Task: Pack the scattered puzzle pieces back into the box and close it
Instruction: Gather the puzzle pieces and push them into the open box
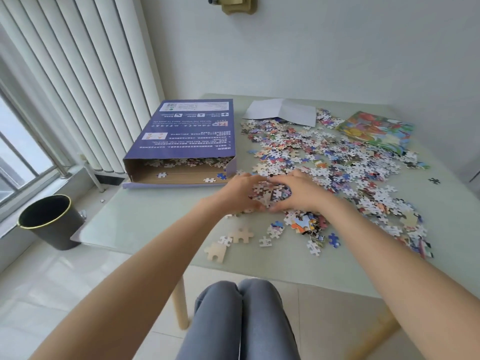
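A purple puzzle box [187, 131] lies flat at the table's back left, its near end open and its flap down on the table. Several pieces lie inside its mouth. My left hand [235, 193] and my right hand [302, 190] are cupped together around a heap of puzzle pieces [270, 194] just right of the box opening. A wide scatter of loose pieces [337, 162] covers the right half of the table. A few larger pale pieces [241, 235] lie near the front edge.
A white folded sheet [283, 111] and a colourful picture sheet [376, 131] lie at the back of the pale green table [145, 216]. A black bin [52, 222] stands on the floor to the left, by the blinds and window. My knees are below the table's front edge.
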A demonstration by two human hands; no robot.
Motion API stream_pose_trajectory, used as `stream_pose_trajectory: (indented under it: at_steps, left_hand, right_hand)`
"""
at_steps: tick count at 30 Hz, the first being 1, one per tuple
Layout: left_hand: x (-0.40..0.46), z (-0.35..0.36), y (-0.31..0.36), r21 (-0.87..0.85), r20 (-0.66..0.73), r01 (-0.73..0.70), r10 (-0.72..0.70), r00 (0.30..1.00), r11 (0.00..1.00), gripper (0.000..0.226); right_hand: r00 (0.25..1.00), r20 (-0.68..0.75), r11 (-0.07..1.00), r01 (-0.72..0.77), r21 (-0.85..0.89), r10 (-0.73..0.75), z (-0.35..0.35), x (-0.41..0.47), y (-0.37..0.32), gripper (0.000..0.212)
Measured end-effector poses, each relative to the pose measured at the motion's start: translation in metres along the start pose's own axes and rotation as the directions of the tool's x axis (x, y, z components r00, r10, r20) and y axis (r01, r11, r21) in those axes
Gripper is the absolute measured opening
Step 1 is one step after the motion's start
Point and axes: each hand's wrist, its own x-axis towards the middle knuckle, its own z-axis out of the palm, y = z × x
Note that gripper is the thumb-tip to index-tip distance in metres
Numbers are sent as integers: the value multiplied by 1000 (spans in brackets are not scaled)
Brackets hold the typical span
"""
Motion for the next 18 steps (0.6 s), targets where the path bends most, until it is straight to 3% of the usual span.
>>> stream_pose_trajectory:
  at_steps: [10,18]
  left_hand:
    - [3,7,24,117,-116,84,-70,991,990,48]
    - [14,7,20,229,-143,42,-9,990,973,35]
  right_hand:
    - [997,-67,999,37,7,-36,-1,0,-10,50]
    - [987,-119,990,91,-108,-104,-3,5,-26,49]
